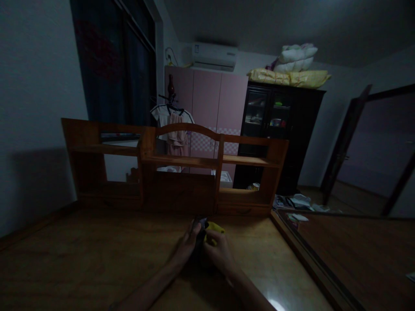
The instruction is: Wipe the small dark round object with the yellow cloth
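Observation:
Both my hands meet over the far middle of a wooden desk (97,259). My left hand (186,244) is curled round a small dark object (201,229) whose shape I cannot make out in the dim light. My right hand (220,250) grips a small yellow object (214,229) that touches the dark one. Both sets of fingers are closed. The two things sit just in front of the desk's wooden shelf unit (181,172).
The shelf unit spans the back of the desk. Behind it stand a pink wardrobe (210,108), a dark glass-front cabinet (279,129) topped with bedding, and a clothes rack (173,125). A door (343,142) stands ajar at right; papers (292,203) litter the floor.

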`<action>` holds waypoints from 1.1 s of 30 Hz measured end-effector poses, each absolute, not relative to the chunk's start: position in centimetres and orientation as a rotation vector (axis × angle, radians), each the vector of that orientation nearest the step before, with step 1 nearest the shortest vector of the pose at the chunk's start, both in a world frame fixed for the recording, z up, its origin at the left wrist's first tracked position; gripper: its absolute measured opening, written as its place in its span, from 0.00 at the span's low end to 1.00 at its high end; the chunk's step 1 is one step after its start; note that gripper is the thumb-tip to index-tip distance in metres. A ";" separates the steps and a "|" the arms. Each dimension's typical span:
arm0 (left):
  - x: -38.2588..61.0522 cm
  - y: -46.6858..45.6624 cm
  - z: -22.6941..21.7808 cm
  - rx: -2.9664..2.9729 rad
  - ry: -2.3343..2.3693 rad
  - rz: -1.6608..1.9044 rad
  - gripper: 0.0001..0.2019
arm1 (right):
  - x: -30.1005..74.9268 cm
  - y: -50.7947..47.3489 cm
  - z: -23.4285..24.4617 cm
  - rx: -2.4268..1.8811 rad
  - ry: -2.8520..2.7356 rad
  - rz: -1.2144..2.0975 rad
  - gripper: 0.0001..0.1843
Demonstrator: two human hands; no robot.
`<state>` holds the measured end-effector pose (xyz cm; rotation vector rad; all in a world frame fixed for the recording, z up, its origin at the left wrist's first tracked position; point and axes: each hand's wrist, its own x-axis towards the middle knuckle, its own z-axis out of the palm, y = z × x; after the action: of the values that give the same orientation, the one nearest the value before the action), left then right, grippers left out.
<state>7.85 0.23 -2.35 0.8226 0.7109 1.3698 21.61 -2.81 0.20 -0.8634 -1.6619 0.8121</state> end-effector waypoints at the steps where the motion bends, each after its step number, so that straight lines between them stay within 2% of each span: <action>1: 7.9 0.1 -2.0 0.924 0.771 1.398 0.23 | 21.5 -2.9 0.4 -0.837 -1.591 0.952 0.09; 4: 8.1 -0.4 -1.2 1.238 0.874 1.451 0.33 | 21.2 -3.2 0.6 -0.726 -1.336 1.306 0.16; 7: 8.2 -0.6 -0.9 1.415 0.936 1.466 0.37 | 20.8 -3.4 0.4 -0.633 -1.121 1.448 0.21; 11: 8.1 -0.7 -1.0 1.493 0.941 1.463 0.31 | 20.6 -3.5 0.6 -0.642 -0.992 1.525 0.23; 16: 8.1 -1.1 -0.8 1.517 0.967 1.445 0.25 | 21.1 -3.6 2.1 -0.656 -1.028 1.535 0.21; 26: 8.0 -2.1 0.2 1.728 0.921 1.433 0.23 | 21.1 -3.3 0.9 -0.614 -0.951 1.539 0.14; 33: 8.2 -2.0 -0.3 1.727 0.959 1.467 0.25 | 21.5 -2.9 1.2 -0.537 -0.946 1.531 0.16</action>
<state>8.16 -1.96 -0.35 1.7274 0.9587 1.4669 21.51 -2.95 1.18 -0.5374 -0.9460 1.5314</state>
